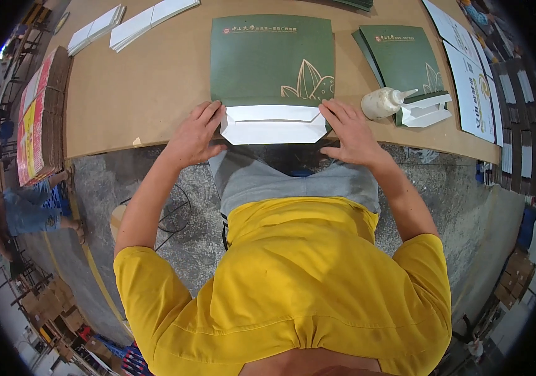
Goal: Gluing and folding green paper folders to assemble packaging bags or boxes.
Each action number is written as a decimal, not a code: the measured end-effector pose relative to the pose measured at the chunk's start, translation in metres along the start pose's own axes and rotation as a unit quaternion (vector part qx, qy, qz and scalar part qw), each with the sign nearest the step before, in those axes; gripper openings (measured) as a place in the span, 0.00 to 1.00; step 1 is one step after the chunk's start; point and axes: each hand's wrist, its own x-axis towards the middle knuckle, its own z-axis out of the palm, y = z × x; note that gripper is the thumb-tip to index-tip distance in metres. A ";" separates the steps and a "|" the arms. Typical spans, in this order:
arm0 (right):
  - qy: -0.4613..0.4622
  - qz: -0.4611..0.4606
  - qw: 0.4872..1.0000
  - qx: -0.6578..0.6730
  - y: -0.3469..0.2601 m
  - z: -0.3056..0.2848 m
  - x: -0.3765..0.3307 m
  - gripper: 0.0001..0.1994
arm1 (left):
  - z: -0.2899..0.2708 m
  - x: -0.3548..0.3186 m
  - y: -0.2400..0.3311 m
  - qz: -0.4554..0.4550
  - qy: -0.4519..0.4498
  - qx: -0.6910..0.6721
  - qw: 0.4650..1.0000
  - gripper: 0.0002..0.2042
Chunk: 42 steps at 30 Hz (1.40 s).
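Note:
A dark green printed folder sheet (268, 59) lies flat on the brown table (142, 94), its white bottom flap (274, 125) hanging toward me at the table's near edge. My left hand (196, 135) presses on the flap's left corner with fingers spread. My right hand (349, 131) presses on the flap's right corner the same way. Neither hand grips anything; both rest flat on the paper. A white glue bottle (384, 102) lies on its side just right of my right hand.
A stack of green folders (406, 59) with white flaps sits at the right, white printed sheets (468, 81) beyond it. White paper stacks (136, 22) lie at the far left. Cardboard bundles (39, 119) stand left of the table, near a seated person (23, 210).

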 end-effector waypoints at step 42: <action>0.228 0.226 0.945 -0.058 -0.031 0.060 0.044 0.29 | 0.052 0.061 0.075 -0.067 0.200 0.037 0.977 0.17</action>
